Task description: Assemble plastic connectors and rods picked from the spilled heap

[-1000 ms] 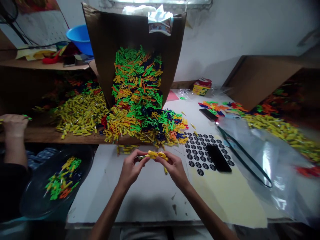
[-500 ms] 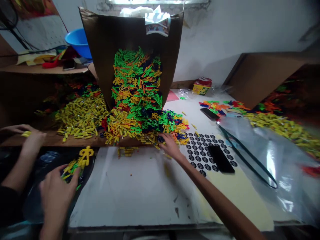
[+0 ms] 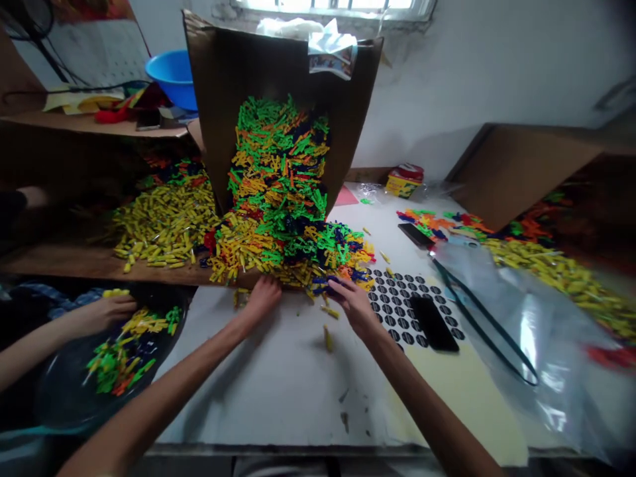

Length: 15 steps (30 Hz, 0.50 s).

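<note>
My left hand (image 3: 264, 296) is at the front edge of a heap of small plastic figures (image 3: 285, 172). Its fingers curl down close together, and whatever they grip is hidden. Just left of it lie small yellow tubes (image 3: 242, 296). My right hand (image 3: 352, 303) pinches a dark blue plastic figure (image 3: 325, 285) at the right end of the heap. Below that hand, one yellow tube (image 3: 328, 338) lies or drops over the white tabletop (image 3: 278, 384); I cannot tell which. The heap mixes green, yellow, orange and blue pieces, spilling from an upright cardboard box (image 3: 213, 79).
A co-worker's hand (image 3: 114, 308) holds a yellow piece over a dark tub (image 3: 64, 391) of figures. To the right are a sheet of round black stickers (image 3: 397, 299), a black phone (image 3: 434, 324), a green strap (image 3: 484, 324) and clear plastic bags (image 3: 541, 331).
My left hand has moved from above the tub to the heap's front edge; figures now lie in the tub. My right hand stays by the heap. The co-worker's hand has come over the tub.
</note>
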Each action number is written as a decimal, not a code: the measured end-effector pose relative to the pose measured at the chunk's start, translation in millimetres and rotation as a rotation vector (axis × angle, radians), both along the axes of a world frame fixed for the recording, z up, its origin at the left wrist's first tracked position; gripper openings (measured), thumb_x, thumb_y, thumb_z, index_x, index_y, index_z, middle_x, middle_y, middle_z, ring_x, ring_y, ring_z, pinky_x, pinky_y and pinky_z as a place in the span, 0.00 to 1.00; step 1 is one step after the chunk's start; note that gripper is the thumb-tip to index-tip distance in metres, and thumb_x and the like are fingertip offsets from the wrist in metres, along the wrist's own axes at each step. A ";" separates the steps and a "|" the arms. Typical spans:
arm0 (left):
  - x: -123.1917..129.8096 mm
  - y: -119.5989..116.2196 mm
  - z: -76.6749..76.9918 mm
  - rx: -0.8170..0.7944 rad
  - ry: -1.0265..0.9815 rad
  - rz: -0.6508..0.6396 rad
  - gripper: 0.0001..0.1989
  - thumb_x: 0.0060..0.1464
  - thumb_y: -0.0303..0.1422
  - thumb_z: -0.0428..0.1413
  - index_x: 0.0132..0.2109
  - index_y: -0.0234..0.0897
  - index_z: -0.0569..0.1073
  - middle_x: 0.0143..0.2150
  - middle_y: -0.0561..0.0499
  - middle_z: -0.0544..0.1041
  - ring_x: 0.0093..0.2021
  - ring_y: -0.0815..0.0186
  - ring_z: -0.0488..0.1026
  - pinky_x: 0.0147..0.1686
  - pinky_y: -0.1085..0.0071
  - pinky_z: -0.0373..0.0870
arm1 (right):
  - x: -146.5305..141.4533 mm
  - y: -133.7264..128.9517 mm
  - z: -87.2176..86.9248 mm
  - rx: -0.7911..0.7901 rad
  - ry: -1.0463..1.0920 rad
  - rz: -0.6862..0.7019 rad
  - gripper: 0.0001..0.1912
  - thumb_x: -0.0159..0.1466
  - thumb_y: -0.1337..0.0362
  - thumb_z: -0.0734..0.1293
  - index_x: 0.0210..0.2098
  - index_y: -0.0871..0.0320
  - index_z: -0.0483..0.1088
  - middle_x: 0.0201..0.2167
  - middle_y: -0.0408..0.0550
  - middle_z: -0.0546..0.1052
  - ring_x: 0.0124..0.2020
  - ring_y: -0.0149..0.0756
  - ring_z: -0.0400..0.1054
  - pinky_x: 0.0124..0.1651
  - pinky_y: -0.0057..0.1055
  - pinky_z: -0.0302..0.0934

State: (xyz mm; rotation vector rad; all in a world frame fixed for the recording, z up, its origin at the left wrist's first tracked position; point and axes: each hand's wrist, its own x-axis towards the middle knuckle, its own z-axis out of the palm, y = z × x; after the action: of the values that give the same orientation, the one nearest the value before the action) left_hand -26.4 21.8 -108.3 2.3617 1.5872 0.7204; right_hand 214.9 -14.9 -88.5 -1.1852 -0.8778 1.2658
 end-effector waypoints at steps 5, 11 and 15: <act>-11.6 -4.2 18.7 -0.103 -0.012 -0.019 0.02 0.51 0.26 0.56 0.30 0.34 0.73 0.29 0.49 0.77 0.37 0.60 0.77 0.40 0.69 0.71 | -22.6 -48.1 12.5 -0.181 0.446 -0.023 0.17 0.46 0.56 0.80 0.33 0.54 0.78 0.35 0.44 0.80 0.35 0.34 0.74 0.41 0.34 0.71; 13.4 -76.1 56.7 -0.339 -0.757 -0.019 0.13 0.59 0.40 0.55 0.45 0.36 0.75 0.37 0.49 0.79 0.32 0.67 0.75 0.33 0.73 0.73 | -45.1 -76.1 23.7 -0.055 0.241 -0.011 0.16 0.52 0.55 0.78 0.35 0.59 0.80 0.34 0.46 0.79 0.33 0.33 0.72 0.40 0.32 0.71; 30.7 -114.0 71.5 -0.255 -0.873 0.047 0.13 0.56 0.41 0.60 0.44 0.37 0.75 0.39 0.49 0.79 0.36 0.66 0.76 0.35 0.73 0.75 | -48.2 -87.0 36.3 0.102 0.053 -0.009 0.11 0.57 0.57 0.75 0.36 0.57 0.80 0.36 0.45 0.79 0.39 0.36 0.72 0.47 0.34 0.70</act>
State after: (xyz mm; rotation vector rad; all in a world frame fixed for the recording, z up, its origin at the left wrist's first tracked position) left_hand 4.2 -92.3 -36.7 1.4870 1.2270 1.2389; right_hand 166.7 -101.9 -52.3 -1.0695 -0.8870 1.2250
